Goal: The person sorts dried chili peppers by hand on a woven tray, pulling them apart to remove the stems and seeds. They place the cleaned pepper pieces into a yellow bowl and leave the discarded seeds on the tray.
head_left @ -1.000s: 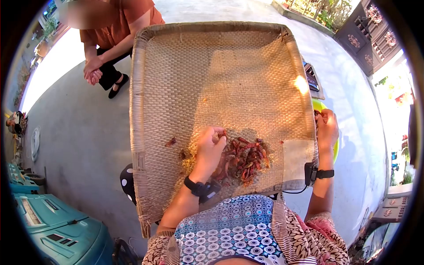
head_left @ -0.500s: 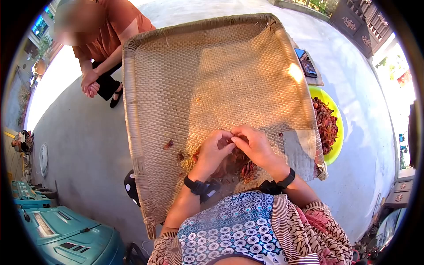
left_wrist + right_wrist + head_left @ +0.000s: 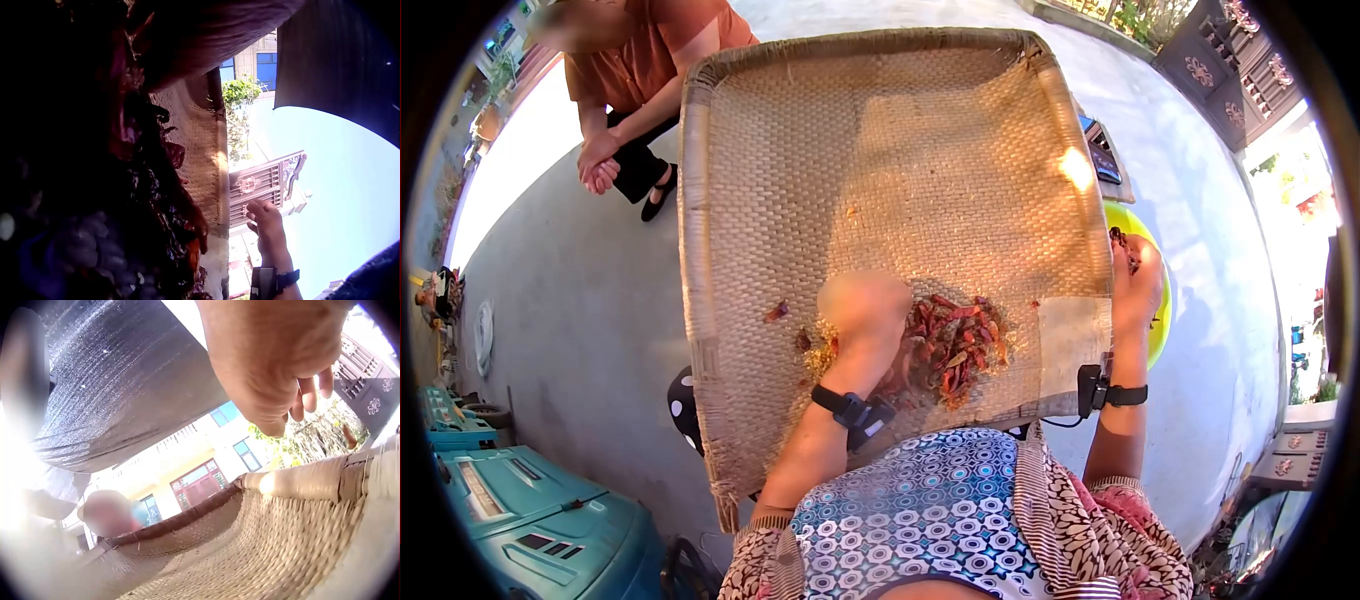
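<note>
A big woven tray [image 3: 690,250] lies across my lap and tilts away from me. A pile of dried red chilies [image 3: 950,345] sits in its near part, with a few stray bits to the left. My left hand [image 3: 865,310] rests on the pile's left edge; it is blurred, so its fingers cannot be read. My right hand [image 3: 1135,275] is out past the tray's right rim, over a green bowl [image 3: 1162,310] that holds chilies. In the right wrist view its fingers [image 3: 306,394] hang loose with nothing in them above the tray [image 3: 281,550].
A person in an orange top [image 3: 640,70] sits at the far left with clasped hands. Teal plastic items [image 3: 530,520] stand at the lower left. A dark device [image 3: 1102,162] lies beyond the tray's right side. A dark gate [image 3: 1230,70] stands at the upper right. Concrete floor lies all round.
Half a second ago both hands met over the chili pile. My right hand has since swung right to the green bowl, and the left hand stays on the pile.
</note>
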Action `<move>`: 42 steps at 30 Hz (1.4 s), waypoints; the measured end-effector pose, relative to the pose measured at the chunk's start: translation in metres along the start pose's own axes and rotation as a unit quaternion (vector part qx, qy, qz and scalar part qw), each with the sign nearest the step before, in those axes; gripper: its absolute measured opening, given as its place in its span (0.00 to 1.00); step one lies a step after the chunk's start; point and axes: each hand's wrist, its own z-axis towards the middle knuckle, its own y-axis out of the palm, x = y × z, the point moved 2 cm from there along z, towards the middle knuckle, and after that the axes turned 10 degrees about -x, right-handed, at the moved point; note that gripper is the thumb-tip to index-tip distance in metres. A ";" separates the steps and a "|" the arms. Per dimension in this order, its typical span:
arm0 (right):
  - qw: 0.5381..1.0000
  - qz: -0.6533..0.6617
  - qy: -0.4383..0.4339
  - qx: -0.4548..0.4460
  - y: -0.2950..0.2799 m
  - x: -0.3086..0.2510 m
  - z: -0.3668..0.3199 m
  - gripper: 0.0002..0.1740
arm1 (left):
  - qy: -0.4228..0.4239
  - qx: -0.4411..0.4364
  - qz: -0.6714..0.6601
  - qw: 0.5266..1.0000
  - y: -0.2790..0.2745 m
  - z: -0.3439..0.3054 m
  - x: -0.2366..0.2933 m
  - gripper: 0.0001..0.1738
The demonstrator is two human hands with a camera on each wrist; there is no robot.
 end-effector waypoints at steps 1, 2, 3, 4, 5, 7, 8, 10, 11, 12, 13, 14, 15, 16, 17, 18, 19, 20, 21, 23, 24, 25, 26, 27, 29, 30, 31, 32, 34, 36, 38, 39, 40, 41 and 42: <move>0.996 0.070 -0.010 -0.060 0.008 -0.018 -0.012 0.11 | -0.017 -0.013 0.002 1.000 0.002 0.000 -0.003 0.12; 0.983 0.141 -0.018 -0.117 0.017 -0.035 -0.023 0.11 | -0.013 -0.014 -0.009 1.000 -0.003 -0.001 0.001 0.10; 0.973 0.104 -0.113 -0.170 0.031 -0.050 -0.034 0.12 | -0.008 -0.016 -0.020 1.000 -0.012 -0.002 0.008 0.09; 0.951 0.067 -0.206 -0.220 0.043 -0.065 -0.044 0.14 | -0.002 -0.018 -0.029 0.999 -0.018 -0.001 0.013 0.08; 0.941 0.091 -0.223 -0.238 0.047 -0.085 -0.054 0.13 | -0.004 -0.027 -0.044 0.999 -0.017 0.000 0.013 0.08; 0.927 0.113 -0.252 -0.256 0.054 -0.109 -0.069 0.13 | -0.013 -0.044 -0.076 0.996 -0.014 0.001 0.013 0.08; 0.923 0.111 -0.264 -0.256 0.061 -0.114 -0.074 0.12 | -0.006 -0.041 -0.072 0.997 -0.015 0.001 0.014 0.08; 0.919 0.119 -0.275 -0.256 0.064 -0.118 -0.076 0.10 | 0.004 -0.032 -0.066 0.997 -0.017 0.001 0.016 0.08; 0.918 0.130 -0.273 -0.257 0.061 -0.119 -0.074 0.08 | 0.025 -0.034 -0.080 0.996 -0.017 0.002 0.016 0.07; 0.916 0.141 -0.271 -0.259 0.060 -0.120 -0.074 0.07 | 0.045 -0.037 -0.095 0.994 -0.016 0.002 0.015 0.07; 0.917 0.136 -0.260 -0.270 0.060 -0.118 -0.074 0.06 | 0.065 -0.041 -0.109 0.991 -0.015 0.001 0.015 0.07; 0.918 0.130 -0.248 -0.281 0.059 -0.113 -0.074 0.06 | 0.082 -0.043 -0.107 0.990 -0.014 0.001 0.015 0.07; 0.919 0.123 -0.237 -0.291 0.059 -0.108 -0.073 0.05 | 0.100 -0.045 -0.106 0.988 -0.011 0.000 0.017 0.08; 0.922 0.121 -0.229 -0.287 0.057 -0.105 -0.073 0.05 | 0.118 -0.046 -0.105 0.986 -0.009 0.000 0.018 0.08; 0.925 0.120 -0.222 -0.283 0.054 -0.103 -0.073 0.04 | 0.120 -0.060 -0.096 0.986 -0.008 0.000 0.018 0.08; 0.929 0.120 -0.214 -0.279 0.051 -0.101 -0.073 0.04 | 0.123 -0.075 -0.086 0.986 -0.007 0.000 0.016 0.09; 0.931 0.124 -0.208 -0.274 0.048 -0.098 -0.074 0.04 | 0.125 -0.091 -0.076 0.985 -0.006 -0.001 0.016 0.10; 0.933 0.128 -0.202 -0.268 0.046 -0.096 -0.074 0.04 | 0.112 -0.096 -0.081 0.986 -0.007 -0.001 0.016 0.10; 0.936 0.132 -0.197 -0.261 0.042 -0.093 -0.073 0.04 | 0.099 -0.100 -0.086 0.986 -0.009 -0.002 0.017 0.11; 0.954 0.136 -0.174 -0.200 0.028 -0.083 -0.064 0.05 | 0.083 -0.092 -0.092 0.988 -0.010 -0.003 0.017 0.12; 0.962 0.138 -0.162 -0.168 0.021 -0.075 -0.058 0.05 | 0.083 -0.080 -0.091 0.989 -0.009 -0.003 0.017 0.13; 0.971 0.132 -0.151 -0.131 0.016 -0.063 -0.050 0.06 | 0.084 -0.068 -0.091 0.990 -0.009 -0.003 0.017 0.14; 0.978 0.124 -0.139 -0.094 0.010 -0.049 -0.042 0.07 | 0.082 -0.073 -0.079 0.991 -0.009 -0.003 0.018 0.14; 0.986 0.099 -0.115 -0.065 0.003 -0.035 -0.033 0.08 | 0.081 -0.077 -0.069 0.991 -0.009 -0.004 0.018 0.15; 0.997 0.027 -0.067 0.006 -0.007 -0.017 -0.020 0.09 | 0.083 -0.075 -0.059 0.992 -0.009 -0.004 0.018 0.15; 0.998 -0.019 -0.042 0.048 -0.009 -0.011 -0.016 0.10 | 0.086 -0.072 -0.060 0.992 -0.008 -0.004 0.018 0.15; 0.994 -0.063 -0.017 0.090 -0.011 -0.008 -0.013 0.11 | 0.089 -0.067 -0.059 0.992 -0.009 -0.003 0.017 0.14; 0.999 -0.002 -0.022 0.049 -0.003 -0.008 -0.014 0.12 | 0.074 -0.061 -0.066 0.993 -0.009 -0.002 0.016 0.13; 0.992 0.119 -0.027 -0.034 0.014 -0.018 -0.023 0.15 | 0.046 -0.051 -0.080 0.994 -0.009 -0.002 0.014 0.12; 0.974 0.082 -0.120 -0.174 0.029 -0.062 -0.043 0.18 | 0.038 -0.014 -0.083 0.996 -0.010 -0.002 0.012 0.11; 0.937 0.084 -0.178 -0.288 0.049 -0.096 -0.059 0.21 | 0.021 0.013 -0.086 0.996 -0.012 -0.001 0.012 0.10; 0.932 0.083 -0.198 -0.292 0.054 -0.108 -0.066 0.22 | 0.007 0.022 -0.087 0.996 -0.013 0.000 0.012 0.10; 0.926 0.081 -0.219 -0.295 0.058 -0.117 -0.072 0.22 | -0.006 0.031 -0.089 0.995 -0.014 0.000 0.012 0.10; 0.920 0.079 -0.241 -0.299 0.060 -0.124 -0.075 0.23 | -0.017 0.032 -0.102 0.994 -0.015 0.000 0.011 0.10; 0.915 0.073 -0.243 -0.314 0.062 -0.128 -0.076 0.23 | -0.028 0.034 -0.115 0.992 -0.015 0.000 0.010 0.09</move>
